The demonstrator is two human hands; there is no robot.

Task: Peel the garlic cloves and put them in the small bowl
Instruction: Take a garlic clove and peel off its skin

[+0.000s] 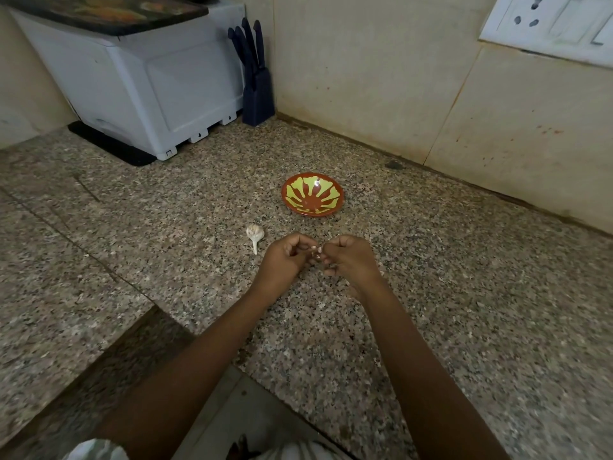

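My left hand (284, 260) and my right hand (348, 258) meet fingertip to fingertip just above the granite counter. Between them they pinch a small pale garlic clove (315, 251), mostly hidden by the fingers. A white garlic bulb (254, 233) with a short stalk lies on the counter just left of my left hand. The small bowl (312, 198), red with a yellow-green pattern, sits beyond my hands; nothing shows inside it.
A white appliance (149, 88) on a black mat stands at the back left, with a dark knife block (257, 91) beside it in the corner. Tiled walls close the back and right. The speckled counter (431, 293) has an inner cut-out edge at the lower left.
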